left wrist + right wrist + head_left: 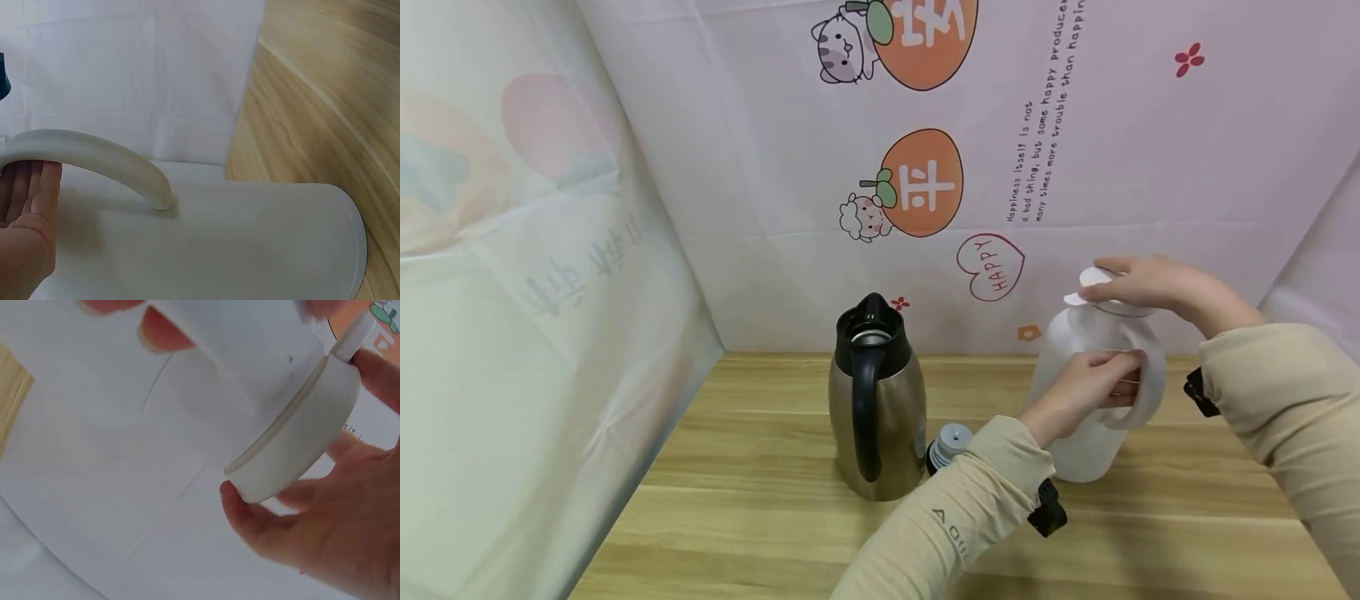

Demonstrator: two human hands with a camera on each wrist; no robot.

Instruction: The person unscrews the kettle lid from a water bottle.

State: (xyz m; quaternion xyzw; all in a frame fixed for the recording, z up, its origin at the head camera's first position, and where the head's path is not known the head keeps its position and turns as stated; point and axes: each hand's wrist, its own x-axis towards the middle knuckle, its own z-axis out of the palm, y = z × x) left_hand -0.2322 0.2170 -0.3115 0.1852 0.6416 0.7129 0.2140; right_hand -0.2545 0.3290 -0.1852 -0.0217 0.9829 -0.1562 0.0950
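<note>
A white, frosted plastic jug (1067,442) stands on the right of the table. My left hand (1093,383) reaches through its curved handle (1152,379) and grips it; in the left wrist view the fingers (44,187) lie curled on the handle's inner side. On top, my right hand (1157,283) holds the jug's white lid (1093,279). Close up in the right wrist view, thumb and fingers pinch the edge of that round lid (300,437) at the jug's mouth.
Left of the jug stands a steel vacuum flask (880,417) with a black handle, its top uncovered. A grey stopper (953,437) with a black edge sits beside it, partly behind my left sleeve. A printed cloth (760,167) hangs behind the wooden table (722,500).
</note>
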